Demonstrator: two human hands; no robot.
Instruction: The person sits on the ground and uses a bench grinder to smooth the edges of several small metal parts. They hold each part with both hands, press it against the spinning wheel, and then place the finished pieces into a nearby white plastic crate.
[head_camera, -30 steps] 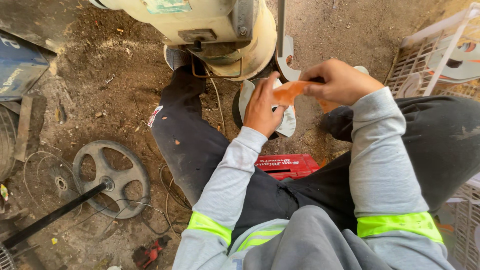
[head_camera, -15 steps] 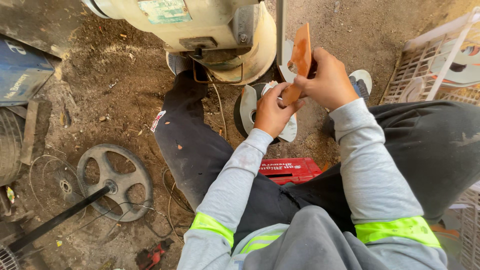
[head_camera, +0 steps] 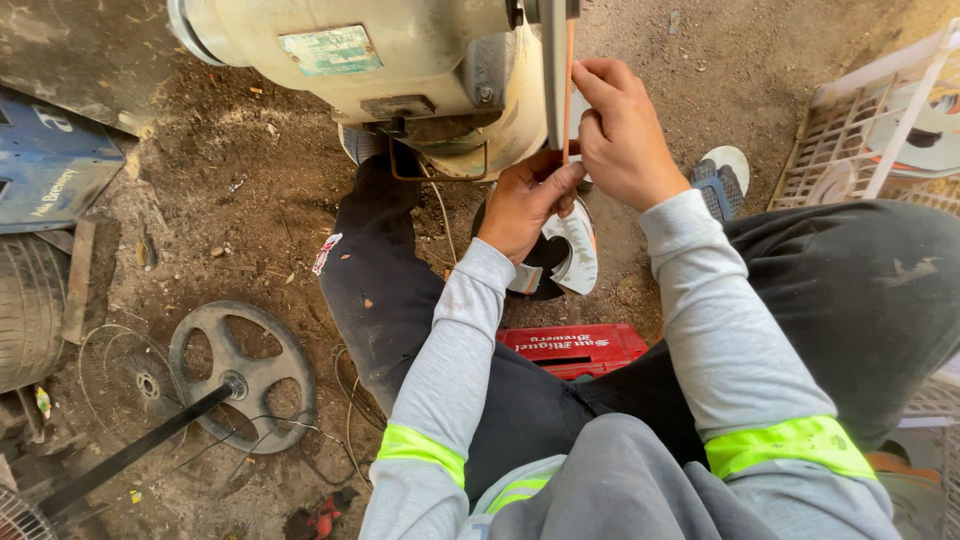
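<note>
1. Nearest to me I see grey sleeves with bright yellow-green bands and dark trousers.
2. A flat red plastic crate lies on the dirt floor between the legs.
3. To the left, a grey metal spoked wheel on a black rod rests on the dirt.
4. The left hand is curled, with its fingers pressing the bottom of a thin orange strip.
5. Under that hand sits a white curved fan blade piece.
6. The right hand pinches the same orange strip higher up, fingers closed on it.
7. The strip stands upright, right beside a grey metal bar on the big cream-coloured round motor.
8. Far right there is a white plastic grid basket.
</note>
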